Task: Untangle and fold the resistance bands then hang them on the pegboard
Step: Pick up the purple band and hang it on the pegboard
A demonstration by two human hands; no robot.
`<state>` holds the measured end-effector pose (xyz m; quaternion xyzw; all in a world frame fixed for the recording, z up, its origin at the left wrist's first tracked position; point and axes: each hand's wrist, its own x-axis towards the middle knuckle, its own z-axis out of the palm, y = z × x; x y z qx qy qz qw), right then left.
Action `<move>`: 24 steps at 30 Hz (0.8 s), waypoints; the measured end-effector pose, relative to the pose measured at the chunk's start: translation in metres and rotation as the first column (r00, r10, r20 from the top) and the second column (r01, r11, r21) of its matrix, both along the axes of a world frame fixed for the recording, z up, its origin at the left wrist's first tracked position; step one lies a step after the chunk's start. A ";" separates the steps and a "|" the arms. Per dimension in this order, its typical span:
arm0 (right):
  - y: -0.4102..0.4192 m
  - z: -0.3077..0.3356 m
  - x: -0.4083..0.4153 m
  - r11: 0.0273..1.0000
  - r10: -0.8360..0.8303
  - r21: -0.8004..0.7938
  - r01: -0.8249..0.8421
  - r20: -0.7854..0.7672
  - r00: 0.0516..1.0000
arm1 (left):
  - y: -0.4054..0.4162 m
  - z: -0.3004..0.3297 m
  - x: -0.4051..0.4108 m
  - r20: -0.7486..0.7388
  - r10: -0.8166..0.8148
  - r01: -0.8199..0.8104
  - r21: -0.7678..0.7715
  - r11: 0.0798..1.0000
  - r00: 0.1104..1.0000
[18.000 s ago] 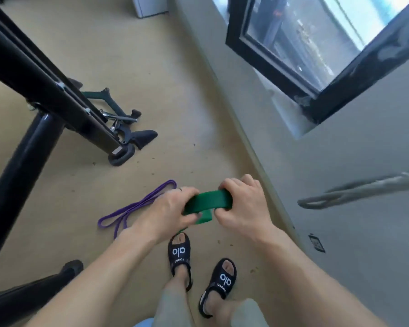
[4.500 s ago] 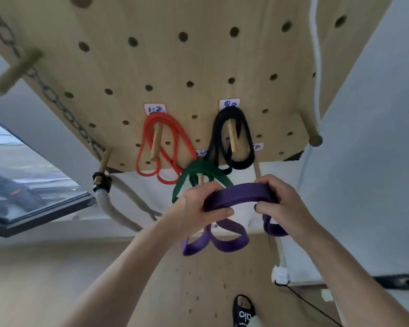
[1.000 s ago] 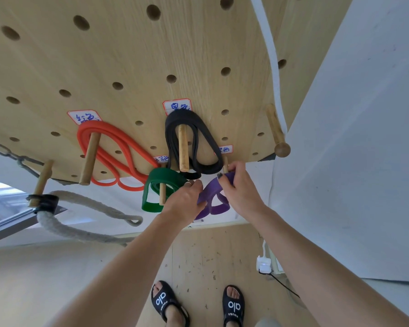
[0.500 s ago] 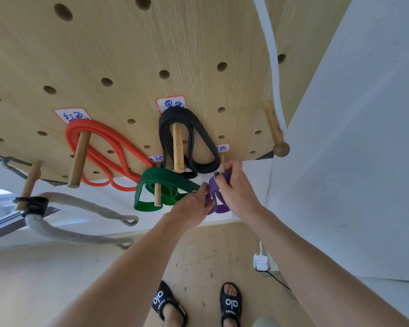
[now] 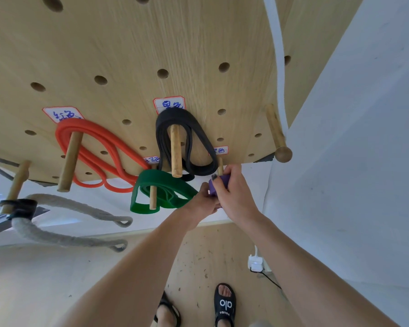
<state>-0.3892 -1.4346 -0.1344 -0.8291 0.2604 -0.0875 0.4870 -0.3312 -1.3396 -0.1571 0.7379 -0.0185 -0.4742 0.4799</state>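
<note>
A wooden pegboard [image 5: 151, 43] fills the top of the view. From its pegs hang a folded red band [image 5: 99, 152], a black band [image 5: 187, 147] and a green band [image 5: 161, 192]. My right hand [image 5: 234, 192] grips the folded purple band [image 5: 216, 184] just below a thin peg [image 5: 220, 166] at the board's lower edge. My left hand [image 5: 204, 201] pinches the same band from the left. Most of the purple band is hidden behind my fingers.
A thick grey rope [image 5: 64, 223] hangs from a peg at the lower left. A white cord [image 5: 278, 55] runs down past a knobbed peg [image 5: 278, 135] on the right. A white wall [image 5: 352, 161] lies right; a power strip [image 5: 255, 261] lies on the floor.
Both hands have drawn closer together on the purple band at the thin peg, and its hanging loops are now hidden. My view has moved slightly nearer the board.
</note>
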 end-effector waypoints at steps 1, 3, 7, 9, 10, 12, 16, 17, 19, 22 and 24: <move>0.000 0.000 0.000 1.000 0.000 -0.021 0.000 -0.001 1.000 | 0.000 0.002 0.000 0.005 0.021 -0.021 0.002 1.000 1.000; 0.000 -0.001 0.000 0.999 0.003 -0.041 -0.003 0.009 1.000 | 0.004 0.004 0.002 0.041 0.045 -0.047 0.036 0.998 0.998; -0.001 -0.003 -0.002 0.995 0.032 -0.098 -0.030 0.015 0.999 | 0.019 0.007 0.011 0.102 0.007 -0.023 0.153 0.988 0.995; -0.002 -0.002 -0.002 0.992 0.054 -0.116 -0.053 0.006 0.999 | 0.025 0.004 0.014 0.108 0.016 -0.034 0.172 0.984 0.994; -0.002 -0.002 -0.002 0.991 0.061 -0.122 -0.061 0.000 0.998 | 0.027 0.004 0.014 0.103 0.017 -0.033 0.156 0.987 0.995; -0.001 -0.002 -0.001 0.989 0.060 -0.138 -0.059 0.000 0.998 | 0.028 0.016 0.010 0.087 0.006 -0.016 0.113 0.994 0.996; 0.002 -0.002 -0.001 0.984 0.019 -0.177 -0.015 0.020 1.000 | 0.020 0.024 -0.001 -0.007 0.104 -0.104 -0.052 0.993 0.995; 0.002 -0.002 0.000 0.983 0.012 -0.182 -0.009 0.018 1.000 | 0.018 0.024 -0.005 0.006 0.106 -0.105 -0.087 0.991 0.994; 0.002 -0.001 0.000 0.983 0.004 -0.181 -0.002 0.013 1.000 | 0.016 0.021 -0.008 0.155 0.045 -0.035 -0.066 0.997 0.987; 0.001 -0.001 0.000 0.990 -0.001 -0.144 0.002 0.012 1.000 | 0.022 0.028 -0.006 0.444 -0.134 0.078 0.143 0.987 0.886; -0.001 0.000 -0.001 0.989 0.009 -0.149 -0.008 0.006 1.000 | 0.031 0.038 -0.001 0.564 -0.251 0.138 0.236 0.962 0.787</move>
